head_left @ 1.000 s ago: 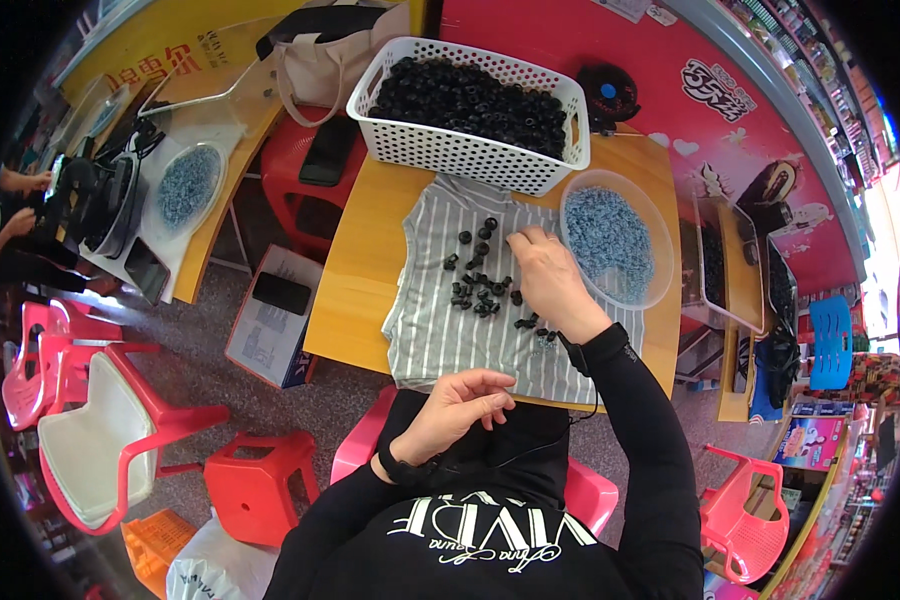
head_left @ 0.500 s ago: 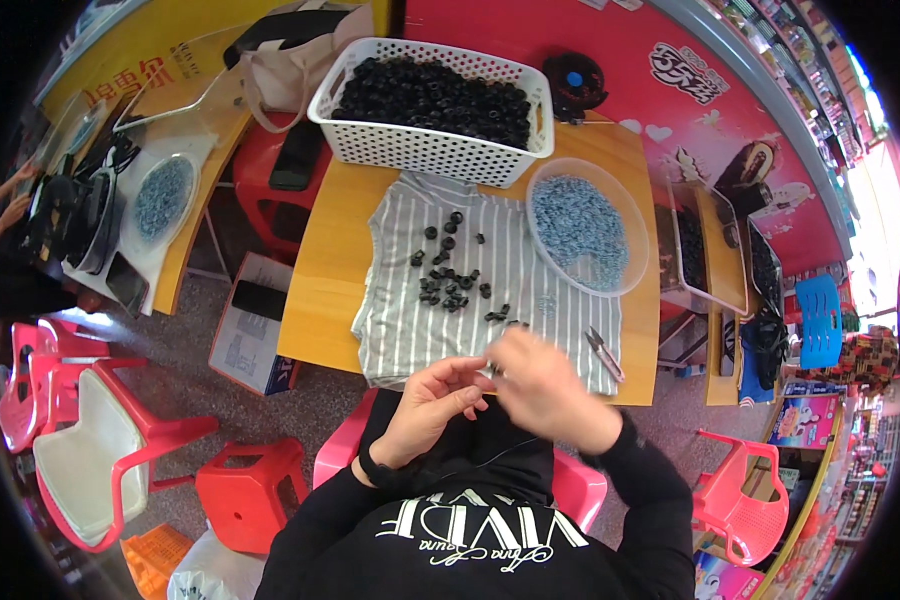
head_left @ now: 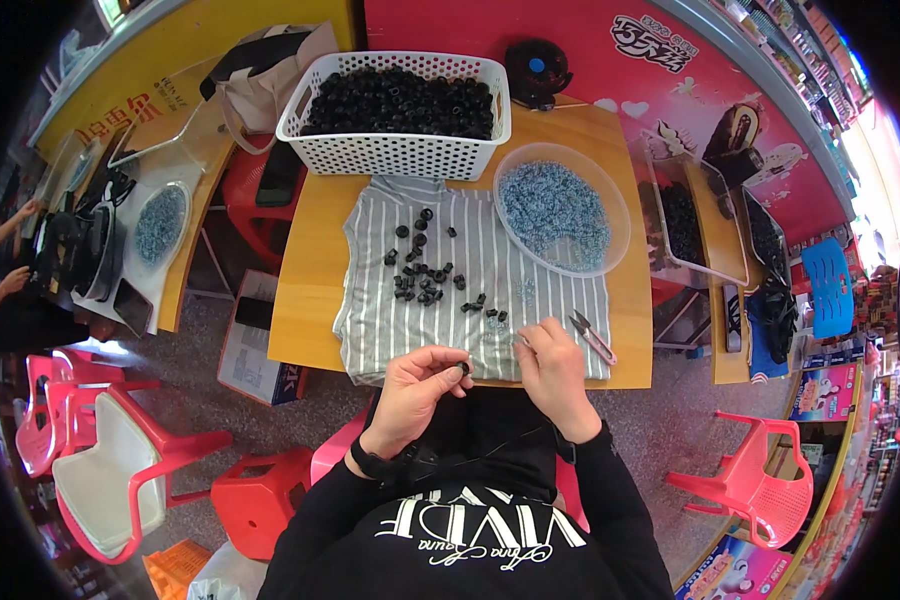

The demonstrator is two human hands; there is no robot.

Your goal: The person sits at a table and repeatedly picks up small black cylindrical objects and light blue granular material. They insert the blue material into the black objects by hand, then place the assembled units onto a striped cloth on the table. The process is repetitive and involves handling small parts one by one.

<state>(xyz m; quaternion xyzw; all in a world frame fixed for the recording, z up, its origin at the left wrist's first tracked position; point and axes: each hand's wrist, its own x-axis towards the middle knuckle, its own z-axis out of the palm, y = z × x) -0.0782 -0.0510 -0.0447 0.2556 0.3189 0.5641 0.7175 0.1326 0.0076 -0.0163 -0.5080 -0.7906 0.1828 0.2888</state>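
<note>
The left grip point(head_left: 415, 393) is pinching a small black ring point(head_left: 462, 369) between thumb and forefinger. Just to its right, the right grip point(head_left: 558, 376) is hovering with bent fingers, though whether it is clamping anything cannot be told. Beyond both, loose black pieces point(head_left: 428, 283) are lying on a striped cloth point(head_left: 382, 338). Nearer than both, white lettering point(head_left: 480, 525) is running upside down across a black sweatshirt point(head_left: 450, 575).

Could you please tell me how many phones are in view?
3: one phone on the red seat, one phone on the box, and what looks like a phone on the left table. Others may be hidden.
</note>
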